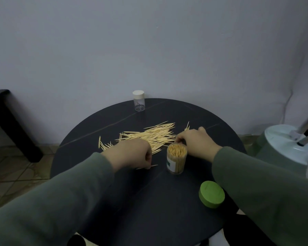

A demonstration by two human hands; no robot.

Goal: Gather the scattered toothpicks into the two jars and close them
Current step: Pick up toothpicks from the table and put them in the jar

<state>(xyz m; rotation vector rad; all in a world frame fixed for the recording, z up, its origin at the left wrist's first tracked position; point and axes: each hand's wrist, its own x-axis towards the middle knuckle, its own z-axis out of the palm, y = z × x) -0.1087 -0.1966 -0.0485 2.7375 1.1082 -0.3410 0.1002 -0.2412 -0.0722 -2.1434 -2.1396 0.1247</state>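
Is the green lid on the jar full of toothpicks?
No, the round green lid lies on the dark round table, apart from the open clear jar packed with toothpicks.

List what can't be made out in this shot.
- Left hand: its fingers curl under, so how many toothpicks they pinch is hidden.
- Right hand: its fingers are behind the open jar.
- Capped jar: too small to judge contents.
- Open jar's label: unreadable.

I sit at a round dark table (114,121) against a plain grey wall (149,41). At nine o'clock stands dark furniture (5,110) on a tiled floor (12,174); at three o'clock, a pale green appliance (284,144).
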